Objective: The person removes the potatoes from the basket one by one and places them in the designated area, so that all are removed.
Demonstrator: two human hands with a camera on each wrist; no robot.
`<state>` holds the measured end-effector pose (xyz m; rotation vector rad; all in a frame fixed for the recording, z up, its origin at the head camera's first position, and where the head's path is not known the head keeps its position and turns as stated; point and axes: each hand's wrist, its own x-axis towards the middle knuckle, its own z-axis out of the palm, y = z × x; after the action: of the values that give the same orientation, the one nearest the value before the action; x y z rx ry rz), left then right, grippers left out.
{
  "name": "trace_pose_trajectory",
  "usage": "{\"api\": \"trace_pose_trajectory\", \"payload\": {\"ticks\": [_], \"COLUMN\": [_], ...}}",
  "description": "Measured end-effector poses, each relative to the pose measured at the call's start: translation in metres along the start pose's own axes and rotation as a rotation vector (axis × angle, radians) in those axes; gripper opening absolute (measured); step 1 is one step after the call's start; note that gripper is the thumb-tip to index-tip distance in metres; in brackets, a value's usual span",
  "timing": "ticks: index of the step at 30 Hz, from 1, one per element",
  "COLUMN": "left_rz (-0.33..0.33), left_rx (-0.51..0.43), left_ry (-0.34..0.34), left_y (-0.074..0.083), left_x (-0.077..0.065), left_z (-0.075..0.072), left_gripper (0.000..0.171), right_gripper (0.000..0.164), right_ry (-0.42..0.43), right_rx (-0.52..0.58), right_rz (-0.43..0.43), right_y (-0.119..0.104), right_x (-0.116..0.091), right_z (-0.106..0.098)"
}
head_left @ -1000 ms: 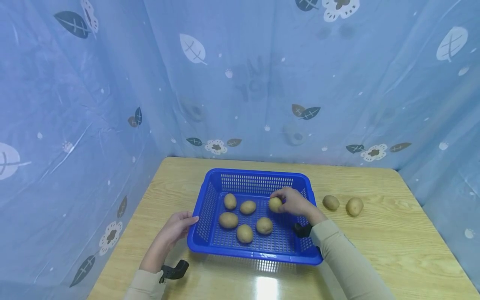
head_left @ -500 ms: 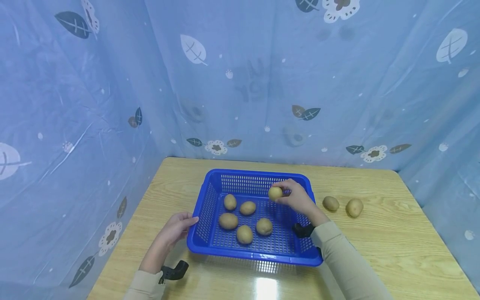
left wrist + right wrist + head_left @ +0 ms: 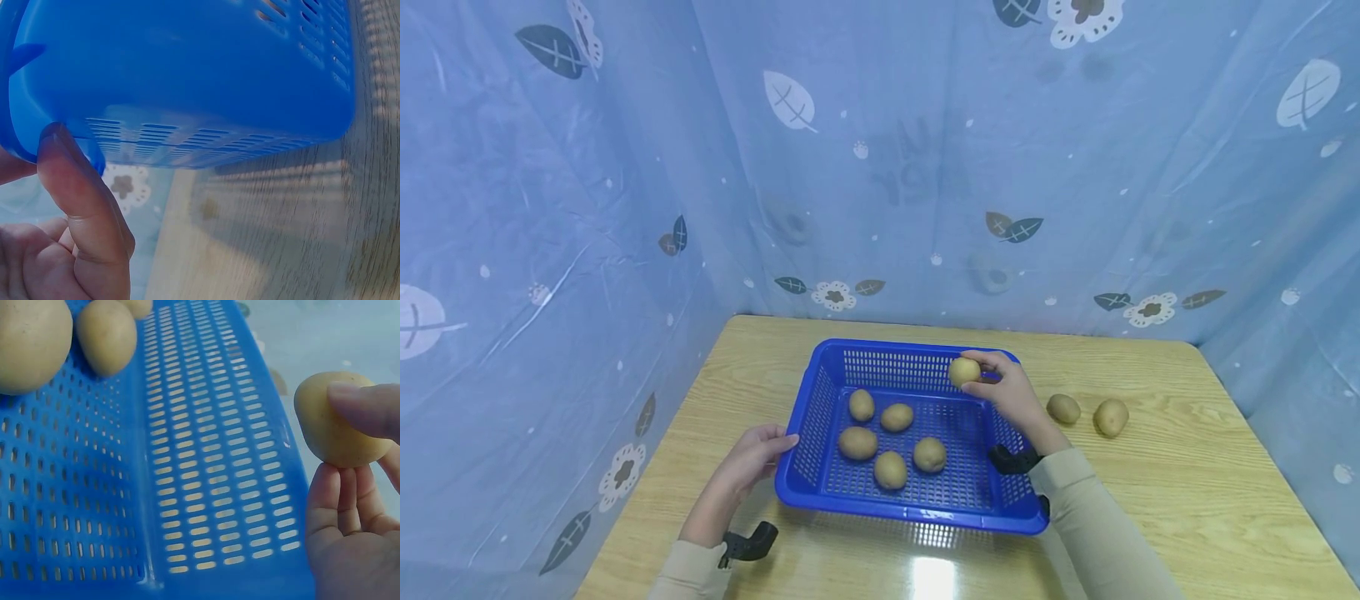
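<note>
A potato (image 3: 965, 372) is pinched between the thumb and fingertips of my right hand (image 3: 1006, 390), raised above the back right part of a blue plastic basket (image 3: 910, 511). The right wrist view shows this potato (image 3: 337, 425) near rim height, beside the slotted wall. My left hand (image 3: 758, 450) grips the basket's left rim, its thumb over the edge; from the left wrist view, a finger (image 3: 81, 194) presses up under the rim. Several potatoes lie spread on the basket floor, among them an oval potato (image 3: 857, 443) and a rounder potato (image 3: 929, 454).
Two more potatoes, a darker potato (image 3: 1063, 408) and a paler potato (image 3: 1111, 417), lie on the wooden table (image 3: 1180, 492) right of the basket. A blue patterned curtain (image 3: 880, 208) hangs behind and beside the table.
My right hand has lifted the potato from the basket floor, then moved it up and a little right toward the back right corner. My left hand keeps its grip on the rim.
</note>
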<state>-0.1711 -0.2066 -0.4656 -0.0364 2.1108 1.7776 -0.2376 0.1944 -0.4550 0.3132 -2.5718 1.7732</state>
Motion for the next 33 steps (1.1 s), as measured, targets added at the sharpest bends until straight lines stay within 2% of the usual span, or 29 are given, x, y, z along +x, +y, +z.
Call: {"api": "trace_pose_trajectory", "payload": {"ticks": [24, 33], "left_rz": [0.005, -0.009], "left_rx": [0.021, 0.027], "left_ry": [0.007, 0.02], "left_y": [0.0, -0.002], "left_x": [0.001, 0.001], "left_z": [0.001, 0.0], "left_gripper": [0.039, 0.033], "right_gripper": [0.055, 0.058], "right_ry": [0.058, 0.072], "right_rx": [0.038, 0.1], "right_rz": [0.028, 0.021], "right_y": [-0.01, -0.01], "right_x": [-0.009, -0.018], "right_z": [-0.014, -0.026]}}
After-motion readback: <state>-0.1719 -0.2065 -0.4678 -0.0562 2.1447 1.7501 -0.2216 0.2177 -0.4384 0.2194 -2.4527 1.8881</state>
